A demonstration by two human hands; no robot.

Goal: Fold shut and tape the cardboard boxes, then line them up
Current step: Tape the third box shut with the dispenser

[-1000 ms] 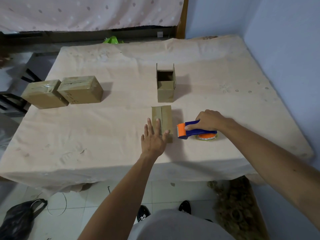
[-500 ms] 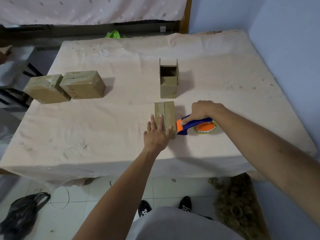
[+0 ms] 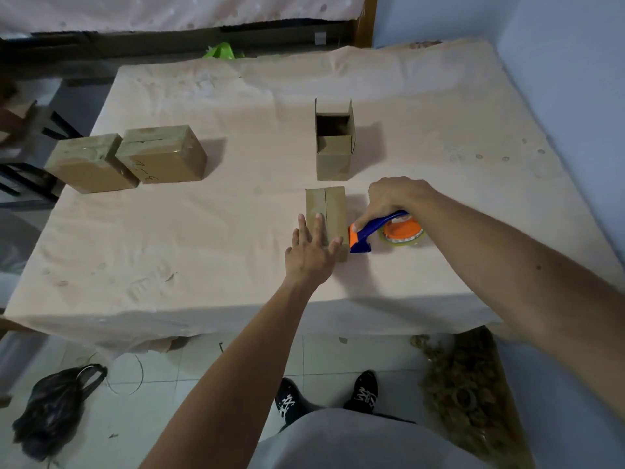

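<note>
One folded box (image 3: 333, 211) under flat left fingers (image 3: 319, 228); right fingers (image 3: 380, 208) grip tape dispenser (image 3: 375, 229) just beside.

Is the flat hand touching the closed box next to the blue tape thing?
Touching. The head view shows the left hand lying flat on top of the folded box, with no gap between them.

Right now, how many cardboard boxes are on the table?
4. A taped box at the far left, another taped box beside it, a folded box under the left hand, an open box behind it. None seems hidden.
</note>
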